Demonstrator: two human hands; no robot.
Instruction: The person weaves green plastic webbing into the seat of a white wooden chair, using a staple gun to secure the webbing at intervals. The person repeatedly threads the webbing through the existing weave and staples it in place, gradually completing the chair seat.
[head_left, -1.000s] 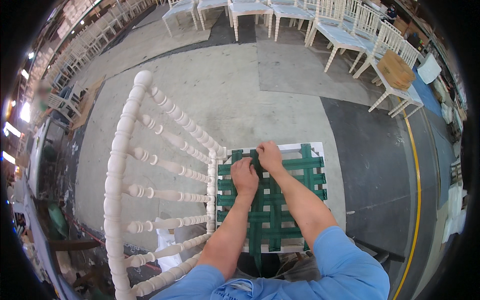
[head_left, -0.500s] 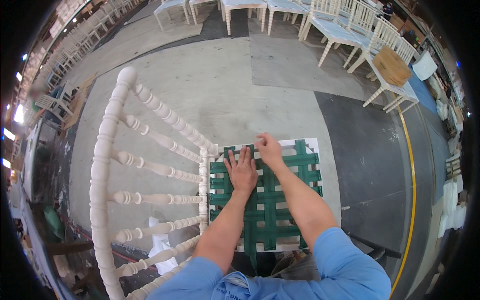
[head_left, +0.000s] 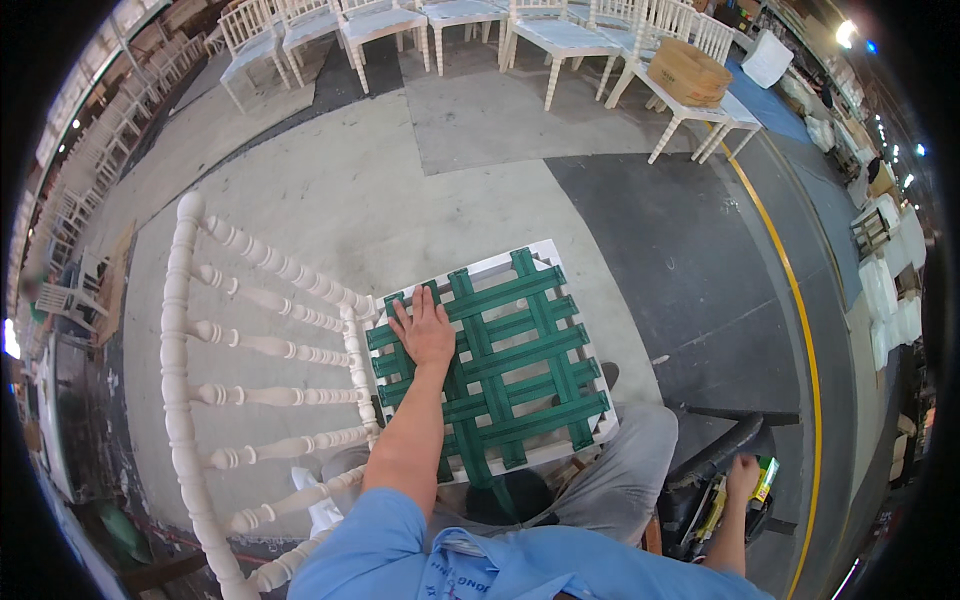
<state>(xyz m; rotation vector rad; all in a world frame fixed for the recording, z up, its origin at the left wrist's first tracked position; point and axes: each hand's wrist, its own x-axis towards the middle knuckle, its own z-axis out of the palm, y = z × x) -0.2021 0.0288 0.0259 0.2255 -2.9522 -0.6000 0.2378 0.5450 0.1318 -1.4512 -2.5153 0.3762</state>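
Note:
A white wooden chair (head_left: pixel 262 345) lies tipped, its spindle back to the left and its seat frame facing up at me. Green webbing straps (head_left: pixel 500 360) are woven in a grid across the seat. My left hand (head_left: pixel 425 328) rests flat on the left part of the webbing, fingers spread. My right hand (head_left: pixel 743 476) is low at the right, away from the chair, reaching down onto a dark tool with a green and yellow part (head_left: pixel 765 480). Whether it grips the tool is not clear.
Rows of white chairs (head_left: pixel 560 35) stand along the far side, one bearing a round wooden box (head_left: pixel 688 72). More chairs line the left edge. A yellow floor line (head_left: pixel 800 330) runs down the right. Grey concrete floor surrounds the chair.
My right hand has left the webbing and gone down to the right, to the tool. My left hand stays on the seat, and my view has shifted.

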